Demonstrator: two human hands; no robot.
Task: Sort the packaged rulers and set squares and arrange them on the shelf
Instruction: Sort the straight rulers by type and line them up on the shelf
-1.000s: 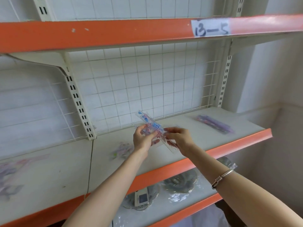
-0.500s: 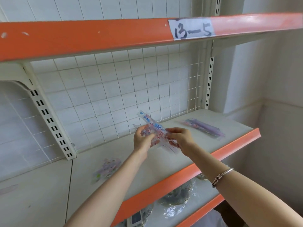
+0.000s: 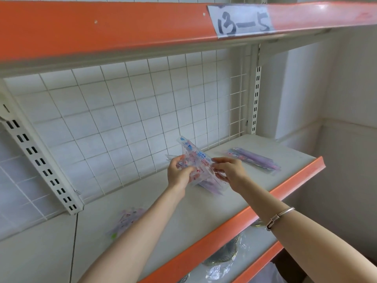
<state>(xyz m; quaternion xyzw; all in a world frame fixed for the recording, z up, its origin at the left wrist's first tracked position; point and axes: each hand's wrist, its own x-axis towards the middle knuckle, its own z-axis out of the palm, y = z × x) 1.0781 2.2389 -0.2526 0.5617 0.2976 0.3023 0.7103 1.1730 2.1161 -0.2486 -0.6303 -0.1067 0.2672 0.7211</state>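
Observation:
Both hands hold a bunch of clear packets of rulers and set squares (image 3: 196,160) just above the middle shelf (image 3: 234,219). My left hand (image 3: 179,173) grips the bunch from the left, fingers curled round its edge. From the right, my right hand (image 3: 229,170) pinches the packets with fingers and thumb. A purple ruler pack (image 3: 253,160) lies flat on the shelf to the right. Another packet (image 3: 127,220) lies on the shelf at the left, partly hidden behind my left forearm.
A white wire grid (image 3: 132,123) backs the shelf. Overhead runs an orange-edged upper shelf with a paper label reading 13-5 (image 3: 240,20). The lower shelf holds bagged round items (image 3: 222,256). A white wall (image 3: 346,111) closes the right side.
The view has swung to the right and closer to the shelf. Both hands stay on the bunch of packets, which sits slightly lower and nearer the shelf surface.

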